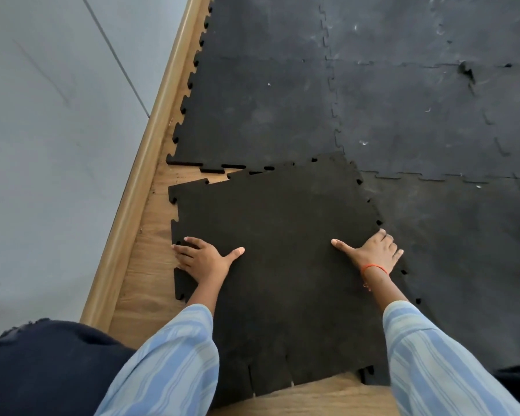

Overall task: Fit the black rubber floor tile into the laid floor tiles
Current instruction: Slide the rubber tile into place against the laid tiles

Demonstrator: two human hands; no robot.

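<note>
A loose black rubber floor tile (282,253) with jigsaw edges lies skewed on the wooden floor. Its far edge and right edge overlap the laid black floor tiles (282,94), and a thin wedge of bare wood shows at its far left corner. My left hand (204,259) grips the tile's left edge, fingers curled over it and thumb flat on top. My right hand (373,250) holds the tile's right edge the same way, thumb spread on the surface. An orange thread band circles the right wrist.
A grey wall (48,145) with a wooden skirting board (150,163) runs along the left. Bare wooden floor (150,283) shows between skirting and tile, and near my knees. Dark-clothed knees sit at the bottom left (42,370).
</note>
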